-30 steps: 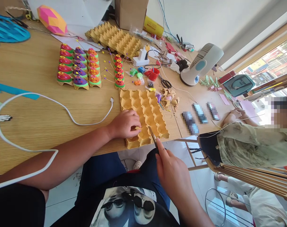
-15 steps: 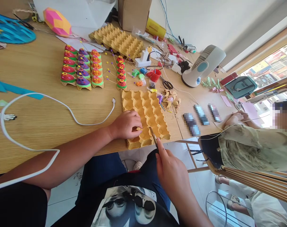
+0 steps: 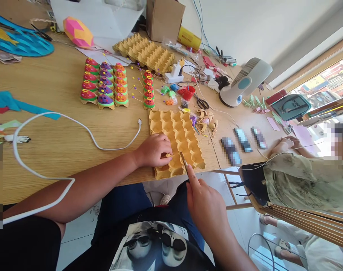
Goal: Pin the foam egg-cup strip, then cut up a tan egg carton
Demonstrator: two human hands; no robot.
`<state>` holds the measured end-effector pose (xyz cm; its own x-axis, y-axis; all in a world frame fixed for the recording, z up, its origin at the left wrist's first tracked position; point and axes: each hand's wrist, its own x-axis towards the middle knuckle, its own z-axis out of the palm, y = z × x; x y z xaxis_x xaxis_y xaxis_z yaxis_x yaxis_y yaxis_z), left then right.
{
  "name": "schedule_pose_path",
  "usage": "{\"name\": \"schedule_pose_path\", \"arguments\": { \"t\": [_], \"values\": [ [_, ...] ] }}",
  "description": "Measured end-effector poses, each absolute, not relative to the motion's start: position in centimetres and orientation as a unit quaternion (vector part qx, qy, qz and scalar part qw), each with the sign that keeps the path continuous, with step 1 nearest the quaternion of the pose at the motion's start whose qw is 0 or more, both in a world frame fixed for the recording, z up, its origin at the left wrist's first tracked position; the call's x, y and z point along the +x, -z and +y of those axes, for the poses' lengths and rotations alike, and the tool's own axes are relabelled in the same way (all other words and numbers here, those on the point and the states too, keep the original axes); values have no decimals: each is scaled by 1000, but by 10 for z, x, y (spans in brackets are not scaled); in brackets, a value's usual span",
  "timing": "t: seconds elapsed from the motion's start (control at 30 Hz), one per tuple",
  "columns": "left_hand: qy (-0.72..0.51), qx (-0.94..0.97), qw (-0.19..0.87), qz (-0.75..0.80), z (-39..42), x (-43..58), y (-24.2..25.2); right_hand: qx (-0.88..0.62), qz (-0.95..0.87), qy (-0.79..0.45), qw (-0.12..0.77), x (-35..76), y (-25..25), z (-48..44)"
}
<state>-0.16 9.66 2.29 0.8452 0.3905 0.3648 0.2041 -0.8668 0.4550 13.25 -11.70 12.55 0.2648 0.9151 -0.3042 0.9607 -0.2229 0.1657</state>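
Note:
A yellow-brown egg tray [image 3: 178, 130] lies at the table's front edge, its cups facing up. My left hand [image 3: 157, 149] presses on its left side, fingers curled over the ridges between cups. My right hand [image 3: 207, 205] grips a thin-bladed knife [image 3: 184, 161], index finger stretched along its back. The blade's tip touches or sits just above the tray near its middle; I cannot tell how deep it is. The knife's handle is mostly hidden inside my fist.
Painted egg-carton caterpillars [image 3: 106, 88] stand at the back left. A second egg tray [image 3: 146, 52], a red cup [image 3: 188, 92], scissors [image 3: 201, 102] and a white fan [image 3: 243, 82] sit behind. A white cable [image 3: 89, 139] loops on the left. Another person [image 3: 304, 177] sits at the right.
The whole view has shifted a little, so everything on the table appears slightly lower and to the right. My hands and the knife keep nearly the same place on the egg tray.

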Motion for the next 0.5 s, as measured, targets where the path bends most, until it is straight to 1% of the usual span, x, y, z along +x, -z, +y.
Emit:
{"name": "schedule_pose_path", "arguments": {
  "t": [0.2, 0.5],
  "values": [
    [-226, 939, 209, 155, 97, -1, -23, 775, 601, 67, 183, 130, -128, -112],
    [-226, 941, 202, 150, 97, -1, -26, 782, 595, 62, 175, 127, -120, -108]
  ]
}}
